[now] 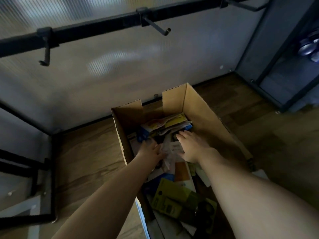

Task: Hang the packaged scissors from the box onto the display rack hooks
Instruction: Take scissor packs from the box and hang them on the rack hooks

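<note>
An open cardboard box [205, 116] stands on the wooden floor, filled with several packaged scissors on yellow, blue and white cards. Both my hands reach down into it. My left hand [151, 150] lies among the packs beside a white card [170, 149], its fingers hidden, so its grip cannot be made out. My right hand [191, 145] rests with straight fingers on top of the packs near a dark pack. Above, a black rail [96, 25] of the display rack carries bare hooks [158, 26], one at the left [45, 54].
A ribbed translucent panel [112, 69] backs the rack. Black frame legs [51, 169] stand on the left floor. A dark shelving unit [283, 66] with blue round items [309, 45] stands at the right. A yellow-green pack [174, 197] lies near the box's front.
</note>
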{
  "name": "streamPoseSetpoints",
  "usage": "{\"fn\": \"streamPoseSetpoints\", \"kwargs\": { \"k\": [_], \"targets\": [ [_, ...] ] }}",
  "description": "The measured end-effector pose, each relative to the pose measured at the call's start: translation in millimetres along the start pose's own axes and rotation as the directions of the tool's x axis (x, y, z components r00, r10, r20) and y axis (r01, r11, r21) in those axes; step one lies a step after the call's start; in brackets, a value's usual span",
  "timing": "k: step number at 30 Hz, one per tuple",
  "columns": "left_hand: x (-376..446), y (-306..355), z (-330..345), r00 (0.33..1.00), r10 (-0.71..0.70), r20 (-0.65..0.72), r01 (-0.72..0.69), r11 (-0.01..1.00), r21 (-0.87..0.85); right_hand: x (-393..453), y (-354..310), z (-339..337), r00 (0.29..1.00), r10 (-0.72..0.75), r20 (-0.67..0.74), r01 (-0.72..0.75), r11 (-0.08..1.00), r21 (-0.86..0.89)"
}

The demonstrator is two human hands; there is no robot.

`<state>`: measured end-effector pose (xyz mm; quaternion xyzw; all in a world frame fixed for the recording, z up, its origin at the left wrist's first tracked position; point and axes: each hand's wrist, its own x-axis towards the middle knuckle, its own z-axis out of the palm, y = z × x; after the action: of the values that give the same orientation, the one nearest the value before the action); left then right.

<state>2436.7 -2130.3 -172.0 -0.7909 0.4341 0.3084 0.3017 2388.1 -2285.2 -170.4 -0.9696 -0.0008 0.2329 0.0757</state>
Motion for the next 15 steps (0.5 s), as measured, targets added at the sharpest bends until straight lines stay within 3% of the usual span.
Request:
{"fn": "streamPoseSetpoints", "kwargs": {
  "k": [10,15],
  "targets": [
    [-13.1,-7.1,-4.8,0.977,-0.038,-0.208,0.083,0.973,0.214,-23.9,35.3,1.0,0.986,0.146,0.076,-0.151,0.986,0.067],
    [-14.6,-19.2,-6.4,0.967,-0.02,-0.255,0.077,0.974,0.214,-34.5,33.1,5.8,0.949,0.112,0.295,-0.066,0.985,-0.16]
  ]
}}
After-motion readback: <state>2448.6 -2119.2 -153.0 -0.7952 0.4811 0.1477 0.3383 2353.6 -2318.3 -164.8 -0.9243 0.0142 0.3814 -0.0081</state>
